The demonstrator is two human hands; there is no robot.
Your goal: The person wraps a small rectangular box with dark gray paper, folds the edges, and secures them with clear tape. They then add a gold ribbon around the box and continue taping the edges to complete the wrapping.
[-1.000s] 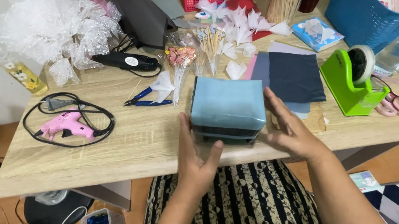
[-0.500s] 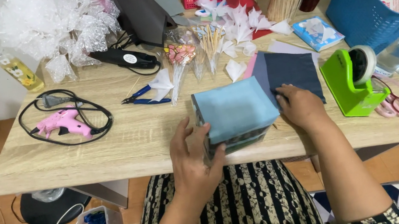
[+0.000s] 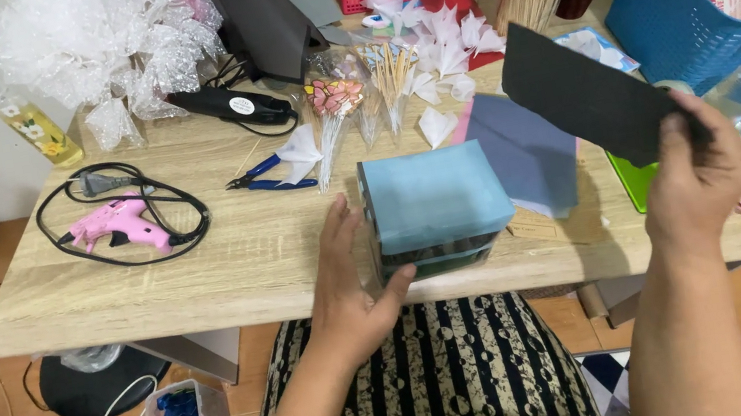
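**Dark sheet lifted, blue stack steadied at the table edge**

The right hand (image 3: 696, 181) is up off the light wooden table (image 3: 199, 269), fingers and thumb pinched on the lower right corner of one flat sheet of dark grey craft paper (image 3: 579, 95). The sheet hangs in the air over the right side of the table, its long axis slanting from upper left down to lower right, its broad face turned toward the camera. It covers most of a bright green object (image 3: 635, 182) behind it, so only a sliver of that shows.

The left hand (image 3: 350, 293) lies open against the left side of a thick stack of square paper with a light blue top sheet (image 3: 435, 197), thumb under the front edge, fingers spread along the side, not closed around it. The stack sits at the near edge of the table, directly in front of the person, its darker lower layers hard to make out.

Just right of the stack lies one grey-blue sheet (image 3: 527, 145), partly tucked under the lifted one. To the left sit one pink glue gun (image 3: 125, 226) inside its looped black cord, and one pair of blue-handled pliers (image 3: 268, 175). One blue plastic basket (image 3: 693, 19) stands at the far right, cut off by the frame.
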